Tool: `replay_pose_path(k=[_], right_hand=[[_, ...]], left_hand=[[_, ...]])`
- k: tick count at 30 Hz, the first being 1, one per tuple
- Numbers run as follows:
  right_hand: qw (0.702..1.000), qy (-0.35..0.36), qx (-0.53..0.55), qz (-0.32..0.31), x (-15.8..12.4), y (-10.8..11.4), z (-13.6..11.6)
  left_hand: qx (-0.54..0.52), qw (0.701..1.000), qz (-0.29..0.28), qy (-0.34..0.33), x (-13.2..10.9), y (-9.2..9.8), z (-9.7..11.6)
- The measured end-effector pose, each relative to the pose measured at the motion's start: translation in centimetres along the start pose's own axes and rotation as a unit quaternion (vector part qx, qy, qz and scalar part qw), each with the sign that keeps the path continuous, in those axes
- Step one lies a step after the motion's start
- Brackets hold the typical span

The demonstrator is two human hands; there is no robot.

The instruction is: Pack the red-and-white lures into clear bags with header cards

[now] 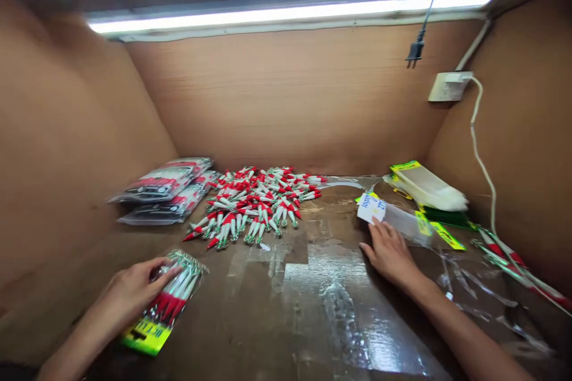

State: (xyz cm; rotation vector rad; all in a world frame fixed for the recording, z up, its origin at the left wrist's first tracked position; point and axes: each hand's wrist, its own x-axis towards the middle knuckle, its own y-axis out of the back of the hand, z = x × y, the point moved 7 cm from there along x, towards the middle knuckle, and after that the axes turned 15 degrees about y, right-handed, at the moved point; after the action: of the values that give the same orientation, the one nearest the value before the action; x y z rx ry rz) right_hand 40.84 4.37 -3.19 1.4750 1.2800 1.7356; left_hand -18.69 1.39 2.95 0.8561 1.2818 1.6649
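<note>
At the lower left, my left hand [138, 286] is closed on a clear packet [176, 294] of red and white lures with a yellow-green header, thumb lying over its top. My right hand [389, 250] rests with fingers apart on clear empty bags [402, 223] at the right, its fingertips beside a white paper label [372, 208] with blue handwriting. A wide pile of loose red and white lures [254, 202] with green hook ends lies at the back centre of the table.
Stacked filled packets [167, 184] stand at the back left. More clear bags with yellow headers [429, 187] lie at the back right, near loose lures [504, 256] and a white cable [485, 172]. A black plug [415, 50] hangs above the taped brown table [250, 321].
</note>
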Motion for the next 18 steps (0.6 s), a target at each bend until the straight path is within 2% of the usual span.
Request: replay_pose_path(k=[2,3,6,8,9,10,13,14,15,16,17,18], right_hand=[[0.999,0.014,0.004,0.053,0.2,0.8,-0.4],[0.995,0.023,0.019,0.091,0.4,1.8,-0.8],[0.973,0.023,0.131,0.191,0.9,6.2,-2.5],[0.935,-0.017,0.297,0.190,1.3,7.8,-3.7],[0.898,-0.046,0.403,0.170,1.4,7.9,-4.5],[0.846,-0.079,0.508,0.140,1.4,7.4,-5.6],[0.663,-0.153,0.732,0.031,0.7,4.8,-9.9],[0.619,-0.165,0.768,-0.011,0.2,3.7,-11.4],[0.594,-0.170,0.784,-0.059,-0.3,2.5,-12.8],[0.593,-0.169,0.780,-0.109,-0.7,1.4,-13.9],[0.619,-0.159,0.755,-0.146,-0.8,0.4,-14.6],[0.670,-0.136,0.712,-0.163,-0.4,-0.3,-14.9]], left_hand=[[0.036,0.991,0.125,-0.041,-0.6,0.8,-0.8],[0.043,0.984,0.164,-0.057,-1.4,0.5,-0.9],[0.057,0.983,0.144,-0.101,-3.2,-2.6,-0.6],[0.061,0.984,0.127,-0.105,-3.3,-4.1,-1.3],[0.061,0.985,0.122,-0.105,-2.8,-4.4,-1.8],[0.060,0.986,0.118,-0.106,-2.1,-4.4,-2.4],[0.051,0.987,0.120,-0.095,0.5,-2.9,-3.7],[0.046,0.985,0.143,-0.081,0.9,-2.0,-3.5],[0.039,0.981,0.178,-0.069,0.7,-1.0,-2.8],[0.025,0.974,0.212,-0.077,-0.1,-0.2,-1.3],[0.007,0.969,0.225,-0.103,-1.4,0.1,0.8],[-0.011,0.967,0.206,-0.150,-3.2,-0.3,3.6]])
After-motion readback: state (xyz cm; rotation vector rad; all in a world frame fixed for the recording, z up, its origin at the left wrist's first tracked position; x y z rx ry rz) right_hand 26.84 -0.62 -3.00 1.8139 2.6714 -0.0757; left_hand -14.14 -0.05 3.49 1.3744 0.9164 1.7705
